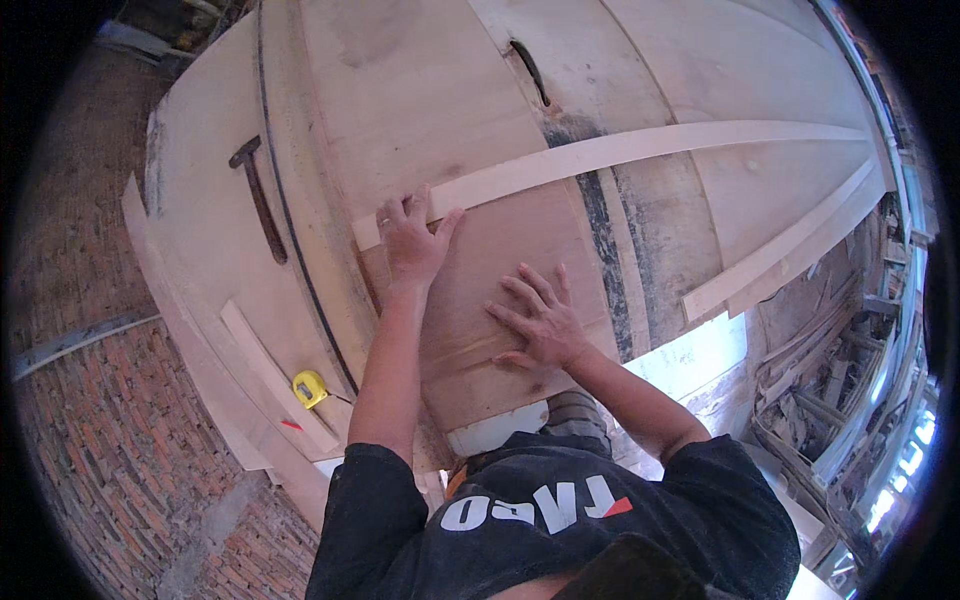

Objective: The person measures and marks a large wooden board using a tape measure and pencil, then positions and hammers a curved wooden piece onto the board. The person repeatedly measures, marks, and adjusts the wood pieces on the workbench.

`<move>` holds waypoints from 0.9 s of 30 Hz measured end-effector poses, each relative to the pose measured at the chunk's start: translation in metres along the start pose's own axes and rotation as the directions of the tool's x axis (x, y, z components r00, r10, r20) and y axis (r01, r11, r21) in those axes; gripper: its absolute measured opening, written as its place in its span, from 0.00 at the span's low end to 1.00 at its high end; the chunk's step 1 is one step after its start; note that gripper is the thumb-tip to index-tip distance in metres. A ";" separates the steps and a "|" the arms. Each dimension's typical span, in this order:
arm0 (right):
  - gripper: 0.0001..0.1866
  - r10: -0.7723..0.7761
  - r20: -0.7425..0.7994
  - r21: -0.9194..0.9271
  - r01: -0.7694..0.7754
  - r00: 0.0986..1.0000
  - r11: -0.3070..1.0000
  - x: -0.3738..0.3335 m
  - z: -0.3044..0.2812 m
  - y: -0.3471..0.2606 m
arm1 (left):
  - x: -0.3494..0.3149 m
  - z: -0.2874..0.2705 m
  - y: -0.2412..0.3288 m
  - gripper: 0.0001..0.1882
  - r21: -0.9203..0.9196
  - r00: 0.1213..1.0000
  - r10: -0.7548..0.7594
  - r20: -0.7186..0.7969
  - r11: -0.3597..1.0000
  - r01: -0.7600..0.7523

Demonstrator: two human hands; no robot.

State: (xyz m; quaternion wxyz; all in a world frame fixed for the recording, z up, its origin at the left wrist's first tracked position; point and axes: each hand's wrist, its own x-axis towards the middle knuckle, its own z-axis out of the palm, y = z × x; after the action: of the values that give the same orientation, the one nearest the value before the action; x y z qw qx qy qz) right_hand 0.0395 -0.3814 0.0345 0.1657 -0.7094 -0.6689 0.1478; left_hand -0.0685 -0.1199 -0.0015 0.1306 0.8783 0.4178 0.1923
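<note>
A long, pale wooden strip (600, 150) lies across the large plywood table (420, 90), running from the middle toward the far right. My left hand (410, 240) rests over its left end, with the thumb spread from the fingers. Just below the strip is a reddish-brown plywood board (470, 300) on the near part of the table. On this board my right hand (545, 320) lies flat, its fingers spread and nothing held. The underside of my left palm is hidden.
At left on the table are a hammer (262, 205), a yellow tape measure (310, 388) and a narrow wood strip (275, 375). Another pale strip (780, 245) lies along the right edge. A slot (530, 72) pierces the table's far side. Wood scraps (810, 410) fill a rack at right.
</note>
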 end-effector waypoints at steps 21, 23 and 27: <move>0.48 0.020 -0.017 -0.023 -0.021 1.000 1.000 0.105 -0.010 0.036 | 0.108 0.023 -0.037 0.35 -0.025 0.995 0.063 -0.077 0.998 -0.065; 0.49 0.026 -0.017 -0.029 -0.027 0.999 0.999 0.109 -0.011 0.037 | 0.112 0.025 -0.038 0.35 -0.033 0.996 0.052 -0.071 0.998 -0.055; 0.50 0.027 -0.014 -0.030 -0.028 1.000 0.999 0.116 -0.010 0.041 | 0.120 0.022 -0.037 0.35 0.011 0.997 0.059 -0.056 0.998 -0.058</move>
State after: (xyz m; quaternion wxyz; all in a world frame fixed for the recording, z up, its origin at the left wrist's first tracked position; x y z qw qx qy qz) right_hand 0.0880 -0.2682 0.0276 0.1577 -0.7220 -0.6600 0.1352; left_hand -0.0147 -0.0039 -0.0083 0.1087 0.8850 0.3964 0.2187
